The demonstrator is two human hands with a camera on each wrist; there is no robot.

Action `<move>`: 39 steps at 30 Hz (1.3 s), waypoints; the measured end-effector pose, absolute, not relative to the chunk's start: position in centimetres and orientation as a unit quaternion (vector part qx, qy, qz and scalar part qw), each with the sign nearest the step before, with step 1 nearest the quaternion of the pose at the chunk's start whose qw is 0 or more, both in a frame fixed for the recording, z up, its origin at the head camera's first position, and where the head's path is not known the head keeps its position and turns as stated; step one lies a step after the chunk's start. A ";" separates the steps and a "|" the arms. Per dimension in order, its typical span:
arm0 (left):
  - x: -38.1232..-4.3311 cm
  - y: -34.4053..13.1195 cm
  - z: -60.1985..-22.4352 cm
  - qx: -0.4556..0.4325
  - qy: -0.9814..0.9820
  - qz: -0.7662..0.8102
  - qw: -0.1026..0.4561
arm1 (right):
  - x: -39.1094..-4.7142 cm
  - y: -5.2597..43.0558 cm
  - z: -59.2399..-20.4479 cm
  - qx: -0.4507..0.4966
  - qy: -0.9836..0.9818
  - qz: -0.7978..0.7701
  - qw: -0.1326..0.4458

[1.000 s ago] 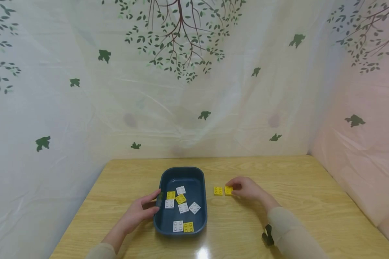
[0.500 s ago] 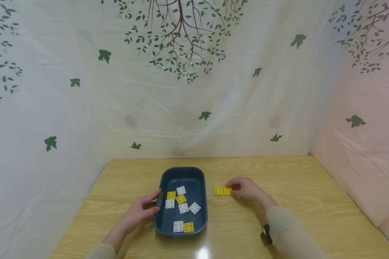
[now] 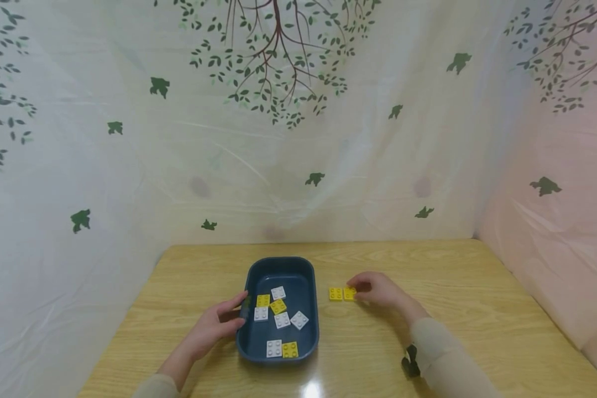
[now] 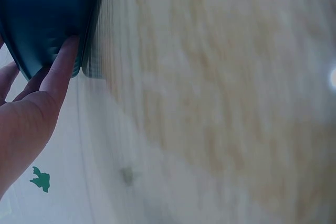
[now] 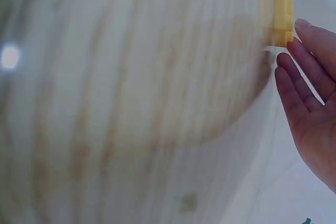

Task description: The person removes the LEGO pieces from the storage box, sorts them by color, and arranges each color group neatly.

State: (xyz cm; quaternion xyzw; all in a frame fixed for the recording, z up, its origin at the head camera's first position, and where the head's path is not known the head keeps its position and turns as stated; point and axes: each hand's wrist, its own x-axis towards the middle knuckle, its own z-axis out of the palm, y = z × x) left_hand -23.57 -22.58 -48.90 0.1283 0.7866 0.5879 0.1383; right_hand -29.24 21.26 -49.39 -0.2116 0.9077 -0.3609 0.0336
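In the head view, a dark blue tray (image 3: 280,268) stands on the table with several white bricks (image 3: 282,320) and yellow bricks (image 3: 278,307) inside, studs up. Against the tray's left side rests my left hand (image 3: 214,324), thumb and fingers spread along the outer wall. The left wrist view has its thumb (image 4: 62,65) touching that wall. Right of the tray, two yellow building bricks lie in a row. My right hand (image 3: 378,288) pinches the right one (image 3: 349,293) between thumb and fingers, partly hiding it; the left one (image 3: 335,294) lies just beside it.
The wooden table (image 3: 457,309) stretches out on both sides of the tray. Behind it hangs a pale sheet (image 3: 258,182) printed with branches and green birds. A black strap (image 3: 410,360) sits at the right sleeve (image 3: 443,354).
The right hand has slid its yellow brick slightly left, narrowing the gap to the other brick, and is nearly still since. The left hand and tray have stayed in place.
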 end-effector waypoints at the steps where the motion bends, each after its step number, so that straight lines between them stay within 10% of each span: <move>1: -23.6 -22.6 -48.9 0.129 0.786 0.588 0.139 | -29.2 21.3 -49.2 -0.211 0.907 -0.363 0.030; 14: -23.6 -22.7 -49.0 0.133 0.778 0.597 0.144 | -28.0 17.3 -44.4 -0.368 0.874 -0.317 -0.024; 39: -23.0 -22.8 -49.1 0.140 0.776 0.599 0.140 | -27.8 5.9 -42.8 -0.622 0.747 -0.162 0.168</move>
